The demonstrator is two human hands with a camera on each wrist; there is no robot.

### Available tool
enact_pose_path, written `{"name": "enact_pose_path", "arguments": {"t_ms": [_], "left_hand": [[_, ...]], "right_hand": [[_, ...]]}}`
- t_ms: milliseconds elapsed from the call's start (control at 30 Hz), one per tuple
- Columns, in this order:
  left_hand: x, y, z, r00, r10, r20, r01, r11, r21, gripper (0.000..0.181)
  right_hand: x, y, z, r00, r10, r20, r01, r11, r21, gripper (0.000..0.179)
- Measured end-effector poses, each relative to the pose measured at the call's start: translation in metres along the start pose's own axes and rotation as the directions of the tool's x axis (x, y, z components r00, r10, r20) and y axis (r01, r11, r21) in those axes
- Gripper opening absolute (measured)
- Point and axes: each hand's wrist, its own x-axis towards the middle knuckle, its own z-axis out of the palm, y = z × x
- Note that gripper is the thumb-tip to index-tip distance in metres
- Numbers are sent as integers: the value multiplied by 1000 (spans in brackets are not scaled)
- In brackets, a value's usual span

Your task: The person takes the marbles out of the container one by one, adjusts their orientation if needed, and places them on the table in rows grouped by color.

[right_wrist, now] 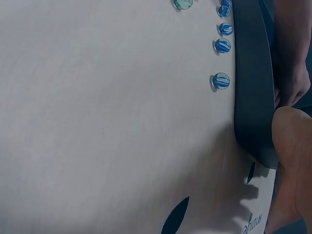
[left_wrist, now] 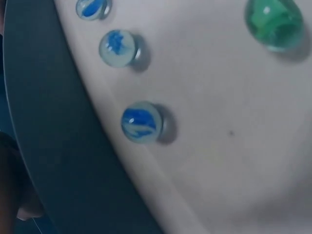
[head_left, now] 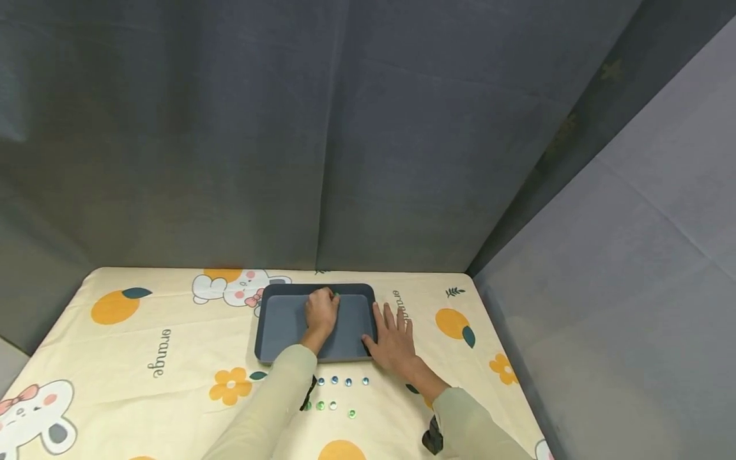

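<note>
A dark grey rectangular tray (head_left: 351, 332) lies on the table. My left hand (head_left: 322, 310) is over its middle, fingers curled, with a small green marble (head_left: 336, 294) showing at the fingertips. My right hand (head_left: 393, 342) rests at the tray's right edge, fingers spread and thumb over the rim; the right wrist view shows this hand (right_wrist: 288, 156) at the tray's corner. Several blue-swirled marbles (left_wrist: 142, 122) sit in a row along the tray's near side. Closer to me is a looser row of several green marbles (head_left: 352, 414), partly behind the left sleeve.
A cream tablecloth (head_left: 195, 396) printed with oranges, flowers and rabbits covers the table. Grey curtains (head_left: 230, 160) hang behind it, and a grey panel (head_left: 621, 306) stands along the right side.
</note>
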Motion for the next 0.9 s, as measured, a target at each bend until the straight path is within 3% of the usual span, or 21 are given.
{"name": "enact_pose_path", "arguments": {"t_ms": [333, 567, 900], "left_hand": [[6, 0, 1, 999, -23, 47, 19, 997, 81, 30], [7, 2, 0, 996, -58, 66, 51, 992, 113, 21], [5, -6, 1, 999, -3, 32, 3, 1000, -1, 6]], "right_hand": [[-1, -3, -5, 1000, 3, 25, -2, 1000, -14, 79], [1, -3, -3, 1000, 8, 29, -7, 1000, -30, 80], [0, -1, -1, 1000, 18, 15, -18, 1000, -8, 80]]}}
